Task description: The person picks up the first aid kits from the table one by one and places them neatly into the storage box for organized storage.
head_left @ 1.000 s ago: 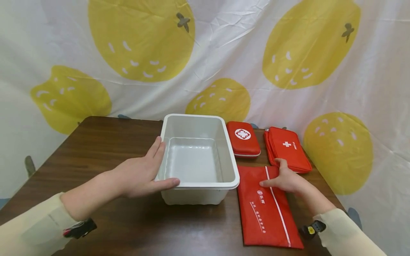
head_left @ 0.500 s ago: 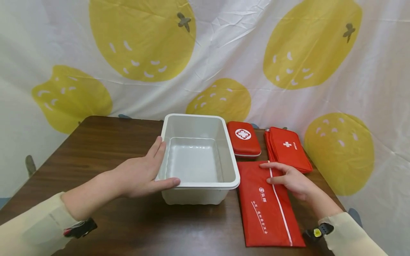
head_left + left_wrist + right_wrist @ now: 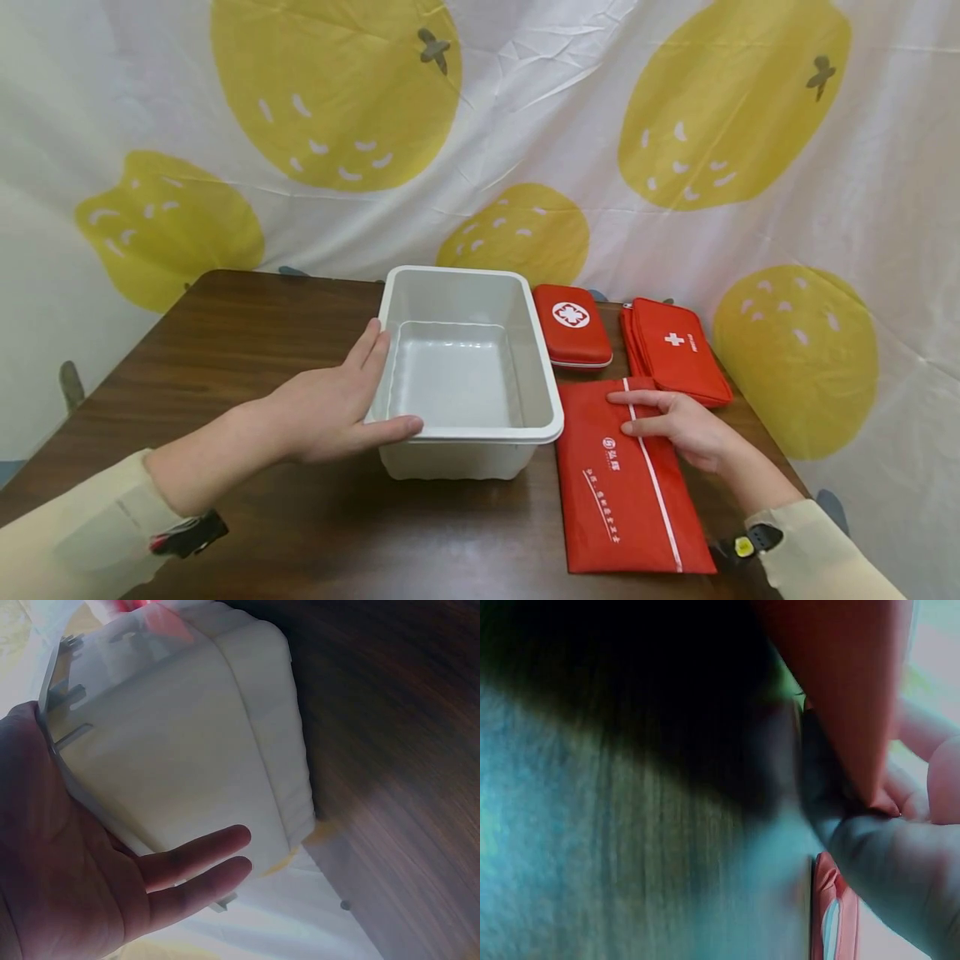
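Observation:
A white plastic basin (image 3: 457, 458) stands mid-table. My left hand (image 3: 330, 412) lies against its near left corner, thumb along the front rim and fingers straight beside the left rim; the left wrist view shows two straight fingers along the basin's outer wall (image 3: 165, 757). Just right of the basin is a flat red pouch (image 3: 611, 508) with a white stripe and white lettering. My right hand (image 3: 690, 429) grips its right edge, with thumb and index finger on top. Seen from the right wrist, the red pouch (image 3: 847, 697) passes between the fingers; the view is dark and blurred.
A red hard case (image 3: 573, 337) with a white emblem sits behind, right of the basin. Beside it, a red first aid bag (image 3: 678, 350) with a white cross lies near the table's right edge. A fruit-patterned curtain (image 3: 525, 125) hangs behind the brown table (image 3: 247, 333).
My right hand has shifted from the pouch's upper part near the first aid bag to its right edge and now grips it. The pouch has moved slightly. My left hand stays put.

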Demonstrator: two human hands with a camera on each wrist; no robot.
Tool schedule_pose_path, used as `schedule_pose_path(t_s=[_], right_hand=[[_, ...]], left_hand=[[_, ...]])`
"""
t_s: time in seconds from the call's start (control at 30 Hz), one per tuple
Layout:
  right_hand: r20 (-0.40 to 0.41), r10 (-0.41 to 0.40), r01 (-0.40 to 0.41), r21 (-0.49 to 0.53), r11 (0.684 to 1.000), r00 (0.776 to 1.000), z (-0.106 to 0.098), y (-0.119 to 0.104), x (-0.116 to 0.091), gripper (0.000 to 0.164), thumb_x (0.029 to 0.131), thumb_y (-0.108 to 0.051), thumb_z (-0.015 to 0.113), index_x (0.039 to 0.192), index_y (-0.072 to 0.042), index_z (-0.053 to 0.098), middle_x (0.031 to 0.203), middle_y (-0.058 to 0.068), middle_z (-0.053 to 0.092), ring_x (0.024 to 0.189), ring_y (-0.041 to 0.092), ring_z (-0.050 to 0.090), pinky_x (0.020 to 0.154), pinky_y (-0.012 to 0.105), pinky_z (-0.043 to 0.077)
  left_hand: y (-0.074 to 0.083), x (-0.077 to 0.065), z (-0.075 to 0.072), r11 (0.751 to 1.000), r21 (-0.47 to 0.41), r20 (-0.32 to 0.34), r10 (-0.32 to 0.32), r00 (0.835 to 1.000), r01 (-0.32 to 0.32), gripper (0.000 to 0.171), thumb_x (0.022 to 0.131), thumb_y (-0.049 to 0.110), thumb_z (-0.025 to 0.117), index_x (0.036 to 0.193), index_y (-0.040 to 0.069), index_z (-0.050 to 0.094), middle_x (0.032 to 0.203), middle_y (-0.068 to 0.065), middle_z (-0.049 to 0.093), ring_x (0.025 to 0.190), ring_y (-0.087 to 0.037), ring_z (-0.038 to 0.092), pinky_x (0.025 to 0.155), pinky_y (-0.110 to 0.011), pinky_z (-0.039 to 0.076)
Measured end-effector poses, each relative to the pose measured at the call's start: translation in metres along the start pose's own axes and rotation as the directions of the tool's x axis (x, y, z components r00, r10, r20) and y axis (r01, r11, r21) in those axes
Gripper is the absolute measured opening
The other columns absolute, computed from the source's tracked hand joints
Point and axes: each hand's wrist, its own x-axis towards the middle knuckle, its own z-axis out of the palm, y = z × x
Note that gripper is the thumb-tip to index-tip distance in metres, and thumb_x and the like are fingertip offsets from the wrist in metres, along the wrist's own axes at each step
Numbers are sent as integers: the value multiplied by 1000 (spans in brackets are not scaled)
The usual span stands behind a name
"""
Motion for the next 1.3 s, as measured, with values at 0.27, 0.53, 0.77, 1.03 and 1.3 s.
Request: schedule_pose_path(t_s=[0.27, 0.53, 0.77, 1.03, 1.3], right_hand=[[-35, -4, 5, 23, 1000, 999, 2, -2, -1, 62, 104, -14, 74, 162, -10, 54, 133, 9, 68, 110, 26, 76, 94, 42, 66], [-91, -13, 18, 52, 998, 996, -3, -11, -5, 59, 106, -18, 73, 163, -22, 56, 129, 5, 68, 109, 23, 77, 93, 43, 66], [-106, -13, 24, 98, 995, 994, -8, -17, -7, 56, 107, -19, 72, 161, -28, 59, 126, 2, 69, 108, 22, 78, 93, 43, 66], [-117, -18, 33, 132, 991, 993, -13, -23, -10, 54, 108, -19, 71, 160, -32, 60, 124, 1, 71, 107, 22, 78, 92, 42, 66], [-124, -18, 39, 172, 984, 992, -17, -31, -12, 55, 109, -19, 69, 161, -34, 58, 125, 0, 70, 107, 20, 77, 91, 41, 66]], left_hand=[[0, 0, -1, 1000, 1, 2, 0, 1000, 0, 123, 102, 82, 48, 172, -10, 7, 182, -32, 0, 105, -39, 79, 86, -49, 64], [0, 0, -1, 1000, -5, 3, -3, 1000, 3, 123, 102, 82, 48, 172, -9, 6, 182, -31, 0, 107, -39, 78, 86, -49, 63], [0, 0, 0, 1000, -1, -4, 1, 1000, -1, 122, 102, 81, 48, 172, -9, 7, 182, -31, 1, 107, -40, 78, 88, -50, 63], [-1, 0, 1, 1000, -1, -5, 4, 1000, -4, 121, 102, 81, 48, 172, -9, 7, 182, -31, 1, 110, -40, 78, 89, -50, 63], [-1, 0, 1, 1000, -7, -10, 3, 1000, -3, 121, 102, 81, 48, 173, -8, 6, 182, -31, 1, 109, -40, 78, 89, -51, 63]])
